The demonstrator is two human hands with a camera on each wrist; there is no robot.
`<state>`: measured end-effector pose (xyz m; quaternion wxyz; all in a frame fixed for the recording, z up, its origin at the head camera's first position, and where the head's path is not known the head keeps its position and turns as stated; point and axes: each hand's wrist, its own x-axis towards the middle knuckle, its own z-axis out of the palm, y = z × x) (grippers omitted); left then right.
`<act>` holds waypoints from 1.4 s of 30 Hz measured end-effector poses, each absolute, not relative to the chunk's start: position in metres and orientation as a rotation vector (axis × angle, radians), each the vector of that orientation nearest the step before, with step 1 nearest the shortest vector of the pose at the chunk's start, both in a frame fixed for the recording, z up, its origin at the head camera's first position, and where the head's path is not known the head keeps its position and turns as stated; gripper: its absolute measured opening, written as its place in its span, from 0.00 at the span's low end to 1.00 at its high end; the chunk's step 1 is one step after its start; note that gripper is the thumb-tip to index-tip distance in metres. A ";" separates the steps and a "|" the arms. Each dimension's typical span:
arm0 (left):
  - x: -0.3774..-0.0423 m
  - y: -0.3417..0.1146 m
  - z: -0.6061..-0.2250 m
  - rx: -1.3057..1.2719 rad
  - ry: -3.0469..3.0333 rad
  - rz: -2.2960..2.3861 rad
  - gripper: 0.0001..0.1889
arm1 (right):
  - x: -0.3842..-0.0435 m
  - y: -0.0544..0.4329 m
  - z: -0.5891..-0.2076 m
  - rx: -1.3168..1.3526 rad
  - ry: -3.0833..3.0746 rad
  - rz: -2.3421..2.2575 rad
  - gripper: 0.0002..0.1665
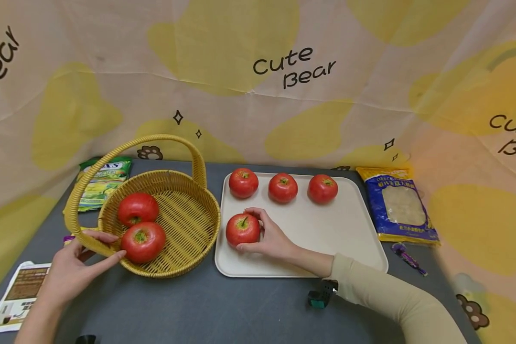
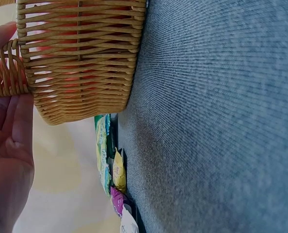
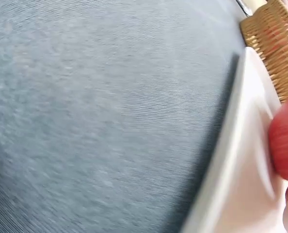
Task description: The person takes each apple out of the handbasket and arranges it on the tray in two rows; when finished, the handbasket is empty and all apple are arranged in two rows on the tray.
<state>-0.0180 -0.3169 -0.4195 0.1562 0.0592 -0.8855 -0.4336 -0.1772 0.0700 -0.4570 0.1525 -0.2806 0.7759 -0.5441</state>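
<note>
My left hand (image 1: 73, 265) grips the yellow wicker basket (image 1: 185, 258) at the base of its handle (image 1: 70, 215). From the left wrist, the thumb and fingers lie on opposite sides of that woven handle (image 2: 6, 73). Two red apples (image 1: 138, 209) sit inside on the left, one in front of the other. At the front left of the white tray (image 1: 301, 263), my right hand (image 1: 268, 239) holds a red apple (image 1: 242, 230) between thumb and fingers. The right wrist view shows this apple (image 3: 285, 141) low over the tray; whether it touches is unclear. Three more apples (image 1: 283, 188) line the tray's back edge.
Green snack bags (image 1: 107, 181) lie behind the basket, and a printed packet (image 1: 23, 294) lies at the left edge. Right of the tray are a blue and yellow bag (image 1: 397, 205) and a small purple wrapper (image 1: 408, 258). A patterned cloth (image 1: 249, 95) hangs behind.
</note>
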 end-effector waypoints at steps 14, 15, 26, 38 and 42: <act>-0.020 -0.318 -0.421 0.189 -2.551 -1.250 0.19 | -0.200 0.026 -0.387 -1.061 2.119 -1.628 0.29; -0.020 -0.318 -0.421 0.192 -2.554 -1.251 0.19 | -0.200 0.019 -0.384 -1.078 2.107 -1.596 0.28; -0.021 -0.318 -0.420 0.184 -2.555 -1.255 0.20 | -0.199 -0.064 -0.373 -1.315 1.929 -1.207 0.29; -0.019 -0.317 -0.419 0.147 -2.549 -1.264 0.19 | -0.198 -0.125 -0.382 -1.514 1.973 -0.618 0.39; -0.018 -0.318 -0.419 0.164 -2.553 -1.258 0.19 | -0.194 -0.135 -0.387 -1.504 1.958 -0.536 0.43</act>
